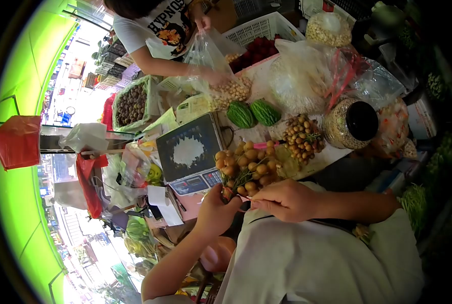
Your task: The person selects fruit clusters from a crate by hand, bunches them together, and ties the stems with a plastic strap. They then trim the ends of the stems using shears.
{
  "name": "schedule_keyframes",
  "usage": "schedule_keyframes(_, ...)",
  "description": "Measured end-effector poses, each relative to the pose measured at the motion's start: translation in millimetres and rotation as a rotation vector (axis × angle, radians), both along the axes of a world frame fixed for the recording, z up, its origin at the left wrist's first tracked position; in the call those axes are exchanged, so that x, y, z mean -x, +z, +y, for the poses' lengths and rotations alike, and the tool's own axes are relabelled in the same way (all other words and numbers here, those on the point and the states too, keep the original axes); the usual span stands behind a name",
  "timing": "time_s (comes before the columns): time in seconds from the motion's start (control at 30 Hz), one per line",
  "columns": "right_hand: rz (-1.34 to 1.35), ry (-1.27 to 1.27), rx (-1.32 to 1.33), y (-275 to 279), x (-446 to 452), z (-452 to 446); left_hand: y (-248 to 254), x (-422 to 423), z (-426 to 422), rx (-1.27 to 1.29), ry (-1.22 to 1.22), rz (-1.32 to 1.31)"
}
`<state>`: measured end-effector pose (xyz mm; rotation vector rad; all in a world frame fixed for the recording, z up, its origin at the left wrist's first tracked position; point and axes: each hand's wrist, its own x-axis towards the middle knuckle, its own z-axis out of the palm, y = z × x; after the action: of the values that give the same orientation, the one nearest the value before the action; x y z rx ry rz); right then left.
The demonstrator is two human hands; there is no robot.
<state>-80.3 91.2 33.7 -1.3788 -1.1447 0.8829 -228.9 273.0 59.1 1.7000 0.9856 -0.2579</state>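
Observation:
A bunch of longans (249,164) with thin green stems is held up in front of my body. My left hand (217,213) is closed around its lower left side by the stems. Close beside it, my right hand (289,200) is pinched, its fingertips at a thin pinkish strip or tie below the fruit. Whether that strip goes round the stems is hidden by the fingers. A second bunch of longans (303,137) lies on the table just beyond. Left of the held bunch is a digital scale (213,133) with a dark, white-smeared plate and a keypad.
Across the table a person (150,55) holds a clear plastic bag (208,58) over pale nuts or beans (231,91). Two green ridged gourds (254,113), a lidded jar (350,123), a big plastic bag (299,76) and a basket of round brown items (131,105) stand around.

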Motion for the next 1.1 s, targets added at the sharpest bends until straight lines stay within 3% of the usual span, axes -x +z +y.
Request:
schedule_keyframes(0.17, -0.249, -0.027, -0.105, 11.8, -6.4, -2.1, -14.1, 10.5, -20.6, -0.148, -0.057, -0.043)
schedule_keyframes(0.23, -0.495, -0.108, -0.211, 19.3, -13.7, 6.7, -6.8, 5.6, -29.6, -0.179, -0.067, -0.010)
schedule_keyframes(0.37, -0.499, -0.203, -0.117, 2.0, 6.9, 19.6, -12.1, 9.8, -38.7, -0.229, -0.015, -0.096)
schedule_keyframes(0.43, -0.503, -0.181, 0.169, -0.8, 16.4, 21.7, -14.5, 10.9, -42.5, -0.256, -0.007, -0.077)
schedule_keyframes(0.53, -0.529, -0.129, 0.242, 6.5, 14.7, 25.7, -20.5, 15.1, -46.6, -0.322, 0.014, -0.150)
schedule_keyframes(0.73, -0.547, -0.101, 0.083, -10.0, 13.9, 29.3, -29.0, 20.0, -49.4, -0.367, -0.015, -0.166)
schedule_keyframes(0.97, -0.383, -0.101, 0.208, -15.4, 12.7, 32.1, -31.8, 20.4, -47.5, -0.356, -0.042, -0.179)
schedule_keyframes(1.1, -0.396, -0.225, 0.035, -27.4, 15.6, 31.6, -35.3, 20.9, -48.4, -0.387, -0.037, -0.165)
